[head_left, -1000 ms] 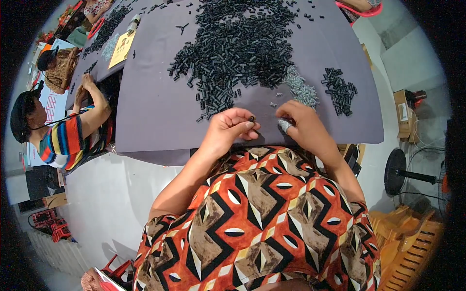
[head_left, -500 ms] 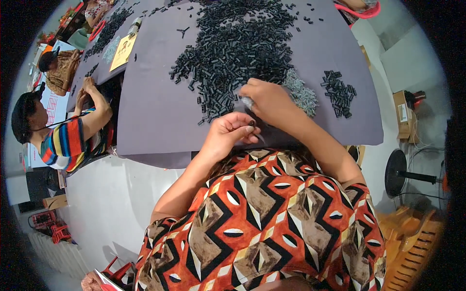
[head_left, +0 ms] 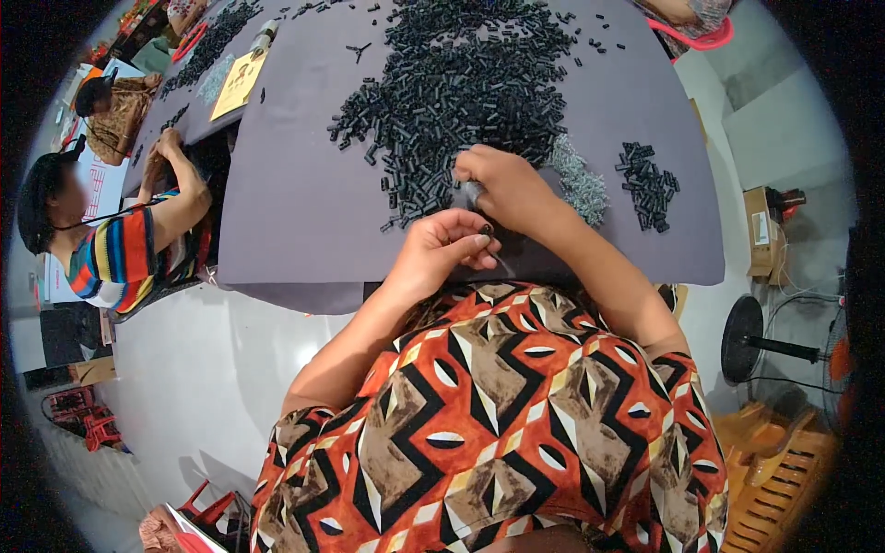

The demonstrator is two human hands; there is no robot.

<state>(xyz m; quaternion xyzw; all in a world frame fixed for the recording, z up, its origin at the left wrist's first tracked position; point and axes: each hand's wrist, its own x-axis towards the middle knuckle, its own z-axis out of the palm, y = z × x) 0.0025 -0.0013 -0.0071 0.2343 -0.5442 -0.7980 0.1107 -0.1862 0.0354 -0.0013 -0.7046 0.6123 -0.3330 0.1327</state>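
Note:
At the near edge of the table, my left hand [head_left: 435, 253] pinches a small black part [head_left: 486, 229] between thumb and fingers. My right hand [head_left: 505, 187] is closed just above and to its right, gripping a greyish, partly translucent thing [head_left: 472, 193] that points down toward the left hand; its kind is mostly hidden by the fingers. Beyond both hands spreads a large heap of short black tube-like pieces [head_left: 461, 101]. A pile of small silvery metal bits [head_left: 581, 184] lies right of my right hand, too fine to name.
A smaller group of black pieces [head_left: 648, 187] lies on the grey tabletop [head_left: 286, 184] at the right. A yellow printed card [head_left: 238, 88] is at the left. A person in a striped top [head_left: 124, 249] works at the left; a black fan [head_left: 742, 339] stands right.
The whole view has shifted slightly. Both hands keep nearly the same pose, the right one still closed over the left with the greyish thing.

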